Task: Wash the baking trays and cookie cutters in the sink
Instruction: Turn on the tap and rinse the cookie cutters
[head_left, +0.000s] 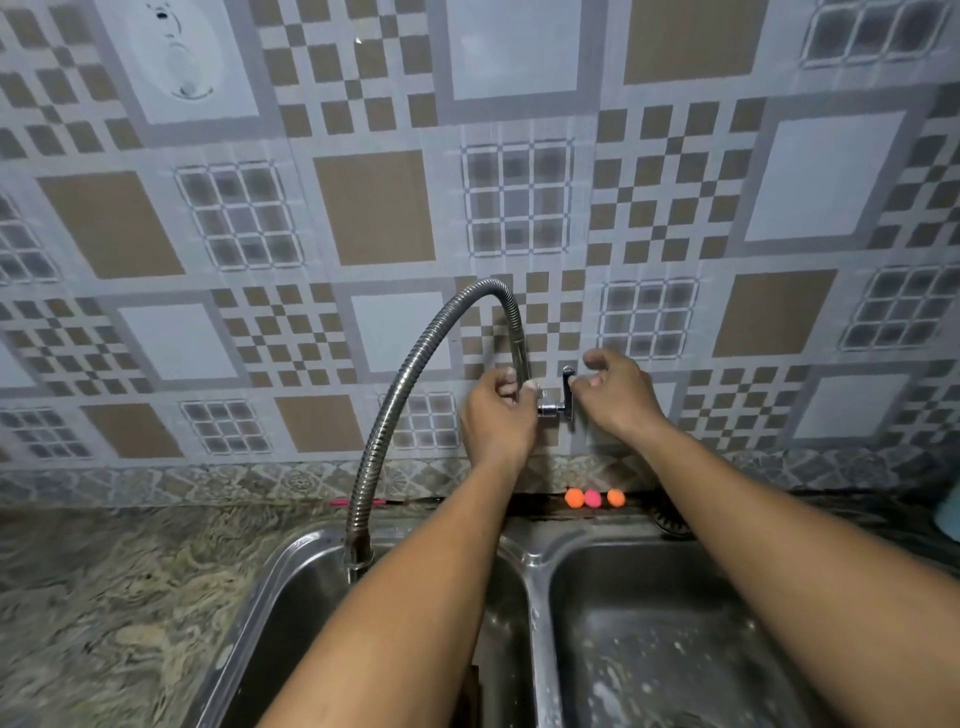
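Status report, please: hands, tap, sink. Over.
Left hand grips hose. Right hand pinches tap lever. Sink: nothing to wash in view.

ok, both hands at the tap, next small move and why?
Likely turn the lever with the right hand, which pinches it, while the left hand steadies the hose near the wall. No water shows leaving the spout over the sink.

Head view, close above sink (537, 597)
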